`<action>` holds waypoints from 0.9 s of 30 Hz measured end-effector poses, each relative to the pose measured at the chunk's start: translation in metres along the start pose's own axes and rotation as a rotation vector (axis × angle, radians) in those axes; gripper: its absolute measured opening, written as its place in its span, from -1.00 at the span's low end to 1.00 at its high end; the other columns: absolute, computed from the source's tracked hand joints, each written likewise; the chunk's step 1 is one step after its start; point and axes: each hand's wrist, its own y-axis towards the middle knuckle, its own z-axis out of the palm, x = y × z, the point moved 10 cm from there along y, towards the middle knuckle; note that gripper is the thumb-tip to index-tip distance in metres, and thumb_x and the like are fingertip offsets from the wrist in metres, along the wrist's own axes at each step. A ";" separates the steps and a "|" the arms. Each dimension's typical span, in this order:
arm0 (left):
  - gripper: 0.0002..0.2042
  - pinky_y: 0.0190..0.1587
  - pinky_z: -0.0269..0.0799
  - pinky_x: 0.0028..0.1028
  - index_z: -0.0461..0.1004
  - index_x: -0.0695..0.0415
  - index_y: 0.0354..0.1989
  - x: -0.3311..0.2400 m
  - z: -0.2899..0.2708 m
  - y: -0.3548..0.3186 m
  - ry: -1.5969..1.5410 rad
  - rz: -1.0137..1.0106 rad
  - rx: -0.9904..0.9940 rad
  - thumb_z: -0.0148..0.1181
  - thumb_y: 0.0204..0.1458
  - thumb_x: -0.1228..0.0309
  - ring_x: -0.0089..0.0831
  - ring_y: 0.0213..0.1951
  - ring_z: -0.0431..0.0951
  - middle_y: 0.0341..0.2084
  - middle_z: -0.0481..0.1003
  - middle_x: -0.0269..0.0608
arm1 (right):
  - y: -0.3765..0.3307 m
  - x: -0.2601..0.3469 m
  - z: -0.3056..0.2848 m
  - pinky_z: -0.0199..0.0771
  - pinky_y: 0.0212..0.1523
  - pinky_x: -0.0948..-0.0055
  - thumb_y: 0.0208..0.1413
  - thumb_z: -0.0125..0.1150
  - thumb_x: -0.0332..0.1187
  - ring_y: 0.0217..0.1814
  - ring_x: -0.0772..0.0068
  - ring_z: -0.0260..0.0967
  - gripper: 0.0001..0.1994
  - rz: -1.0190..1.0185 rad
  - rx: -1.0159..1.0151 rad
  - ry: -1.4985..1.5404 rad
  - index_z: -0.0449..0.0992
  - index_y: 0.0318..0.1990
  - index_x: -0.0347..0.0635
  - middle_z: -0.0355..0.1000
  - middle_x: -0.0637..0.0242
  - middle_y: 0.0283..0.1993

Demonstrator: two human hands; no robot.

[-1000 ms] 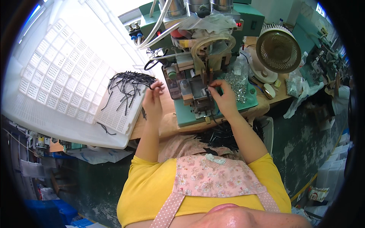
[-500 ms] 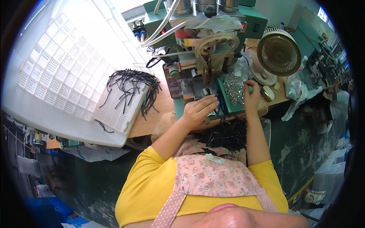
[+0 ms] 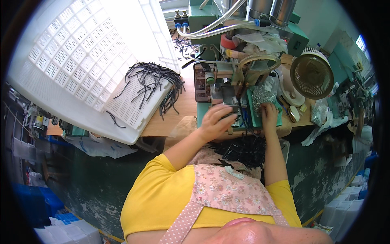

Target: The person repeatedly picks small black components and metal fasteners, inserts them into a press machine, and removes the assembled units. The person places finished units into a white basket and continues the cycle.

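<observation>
My left hand (image 3: pixel 219 122) is just in front of a green bench machine (image 3: pixel 205 116), near its metal working block (image 3: pixel 231 101). Its fingers are bent and apart, and nothing shows in them. My right hand (image 3: pixel 269 117) reaches into a green tray (image 3: pixel 255 118), fingertips drawn together at the heap of small shiny metal parts (image 3: pixel 262 96). Whatever is between those fingertips is too small or too hidden to name. Below my hands lies a pile of short black strips (image 3: pixel 243 151), partly covered by my forearms.
At left, a large white perforated crate (image 3: pixel 81 61) carries a bundle of thin black strips (image 3: pixel 156 77) hanging over its edge. A round fan (image 3: pixel 312 75) stands beyond the tray. Near it lie a small oval container (image 3: pixel 293 114) and a clear bag of parts (image 3: pixel 319 113). Clear hoses (image 3: pixel 219 26) cross the machine's top.
The view has shifted, so the bench appears further right. My left hand has drawn back from the metal block, its fingers spreading. My right hand has moved from the tray's right edge onto the metal parts.
</observation>
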 end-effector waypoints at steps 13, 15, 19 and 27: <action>-0.51 0.32 -0.10 -0.10 0.41 -0.19 0.08 0.136 -0.001 -0.040 0.686 -0.269 0.367 0.05 -0.06 0.56 -0.16 0.31 0.09 0.27 0.15 -0.12 | -0.005 -0.005 -0.002 0.45 -0.12 0.34 0.13 0.13 -0.51 0.00 0.11 0.38 -0.83 0.135 -0.122 0.104 0.49 -0.12 -0.25 0.32 0.12 0.08; -0.46 0.30 -0.06 -0.07 0.31 -0.19 0.19 0.141 -0.003 -0.031 0.680 -0.274 0.346 0.06 -0.04 0.53 -0.16 0.29 0.12 0.27 0.15 -0.14 | -0.005 0.002 -0.004 0.41 -0.09 0.29 0.12 0.14 -0.51 -0.02 0.08 0.38 -0.84 0.069 -0.141 0.058 0.49 -0.13 -0.22 0.36 0.11 0.02; -0.64 0.34 -0.13 -0.13 0.41 -0.08 0.05 0.151 -0.024 -0.021 0.672 -0.252 0.282 0.12 0.02 0.43 -0.26 0.28 0.16 0.22 0.20 -0.17 | -0.003 0.004 -0.004 0.31 -0.06 0.23 0.08 0.15 -0.53 -0.13 0.07 0.37 -0.85 0.024 -0.125 0.029 0.49 -0.18 -0.17 0.42 0.17 -0.13; -0.74 0.16 0.18 -0.27 0.48 0.01 -0.06 0.279 -0.110 -0.088 0.960 -0.530 0.508 0.06 0.07 0.33 -0.33 -0.02 0.46 -0.08 0.49 -0.29 | -0.002 0.004 -0.004 0.29 -0.11 0.26 0.06 0.17 -0.50 -0.22 0.12 0.36 -0.87 0.078 -0.130 0.104 0.46 -0.21 -0.17 0.44 0.22 -0.28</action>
